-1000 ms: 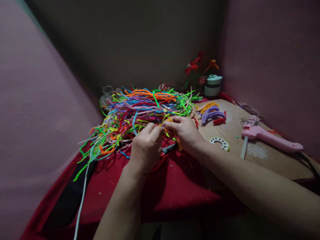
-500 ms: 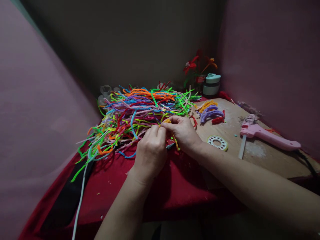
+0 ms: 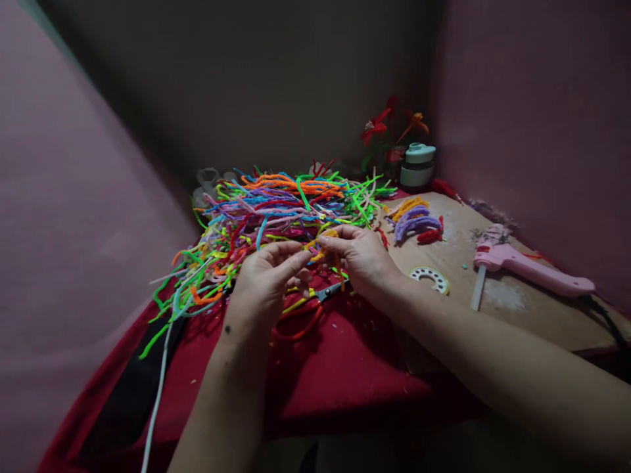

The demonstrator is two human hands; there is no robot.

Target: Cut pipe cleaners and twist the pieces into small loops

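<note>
A bent orange-yellow pipe cleaner (image 3: 328, 234) is between my two hands, in front of the colourful pile. My right hand (image 3: 363, 261) pinches it between thumb and fingers, and one end hangs below. My left hand (image 3: 263, 281) has thumb and forefinger closed at its left end; the other fingers are loosely curled. Just under the hands, scissors (image 3: 302, 328) with red and yellow handles lie on the red cloth (image 3: 340, 387), their blades pointing right, partly behind my right hand. Many-coloured pipe cleaners (image 3: 276, 203) lie heaped behind my hands.
On the brown board (image 3: 458, 230) at right are bent orange and purple pipe cleaners (image 3: 411, 220), a white ring with holes (image 3: 430, 277) and a pink glue gun (image 3: 532, 266). A lidded container (image 3: 418, 167) and red flowers (image 3: 377, 126) stand behind. A white cable (image 3: 160, 394) runs down the left.
My left hand has turned and shifted left, its fingers loosening from a fist. The scissors' handles now show beneath it. My right hand stays nearly in place with the pipe cleaner.
</note>
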